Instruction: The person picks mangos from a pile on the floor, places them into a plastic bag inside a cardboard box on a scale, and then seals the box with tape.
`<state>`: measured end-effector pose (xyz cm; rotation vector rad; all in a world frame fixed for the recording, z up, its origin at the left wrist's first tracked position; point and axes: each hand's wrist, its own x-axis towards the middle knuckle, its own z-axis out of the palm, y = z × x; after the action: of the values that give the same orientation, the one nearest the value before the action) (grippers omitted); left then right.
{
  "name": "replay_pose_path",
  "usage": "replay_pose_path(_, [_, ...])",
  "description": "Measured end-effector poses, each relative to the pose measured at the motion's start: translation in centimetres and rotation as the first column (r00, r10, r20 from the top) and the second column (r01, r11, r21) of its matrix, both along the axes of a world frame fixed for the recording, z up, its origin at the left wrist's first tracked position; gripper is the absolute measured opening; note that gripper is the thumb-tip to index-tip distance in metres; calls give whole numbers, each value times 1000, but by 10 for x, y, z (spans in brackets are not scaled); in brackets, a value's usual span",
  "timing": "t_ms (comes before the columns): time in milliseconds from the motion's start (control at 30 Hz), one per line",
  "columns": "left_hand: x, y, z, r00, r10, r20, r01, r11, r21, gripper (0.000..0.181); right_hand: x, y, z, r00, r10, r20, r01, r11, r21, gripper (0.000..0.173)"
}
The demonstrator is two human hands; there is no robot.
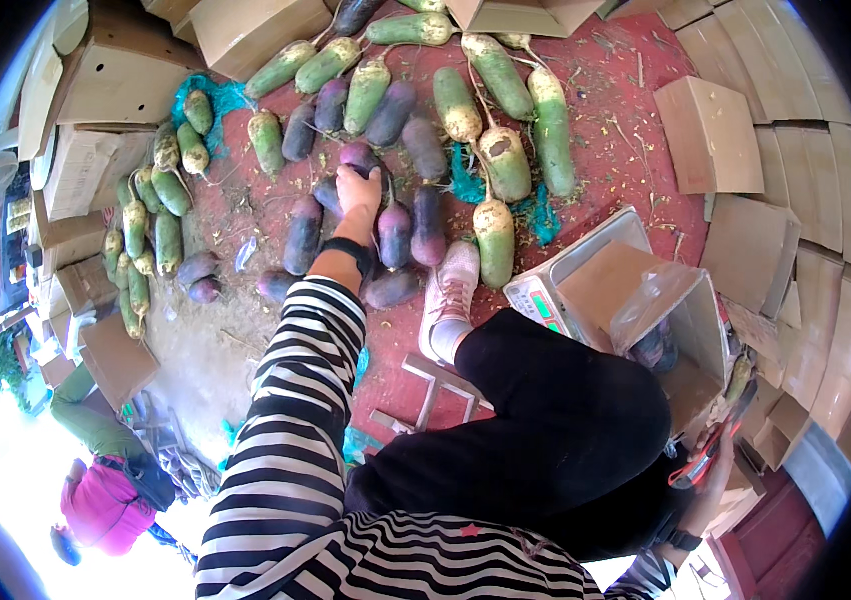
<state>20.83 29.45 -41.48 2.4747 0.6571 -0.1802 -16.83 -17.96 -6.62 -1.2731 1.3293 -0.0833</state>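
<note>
My left hand (360, 193), below a black wristband, reaches down to the floor with its fingers around a purple radish (358, 156). Close beside it lie more dark purple radishes, among them one with a bright purple top (395, 234) and a long dark one (427, 225). At the lower right, my right hand (722, 463) holds a hand tool with red-orange handles (699, 465); its exact kind is hard to make out. Large green radishes (496, 244) with pale, rooted ends lie beyond and to the right of the left hand.
A digital scale (538, 300) carries an open cardboard box (703, 307) with plastic lining and dark radishes inside. Cardboard boxes (797, 64) are stacked along the right. My shoe (451, 289) stands near a metal frame (433, 390). Another person (106, 502) is at the lower left.
</note>
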Motion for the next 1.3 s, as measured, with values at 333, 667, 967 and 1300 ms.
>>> replay_pose_path(333, [36, -12, 9, 896, 171, -410, -155, 985, 72, 87, -5, -3, -3, 999, -39, -12, 39, 999, -17, 37])
replay_pose_path(667, [0, 9, 40, 983, 50, -176, -168, 620, -766, 47, -9, -4, -1, 1000, 23, 16, -23, 1000, -2, 33])
replay_pose_path(967, [-85, 33, 108, 909, -266, -320, -389, -268, -882, 57, -11, -7, -4, 991, 109, 76, -110, 994, 10, 32])
replay_pose_path(1300, [-115, -35, 156, 911, -320, -259, -320, -156, -934, 52, -8, 14, 12, 996, 51, 71, -48, 998, -40, 29])
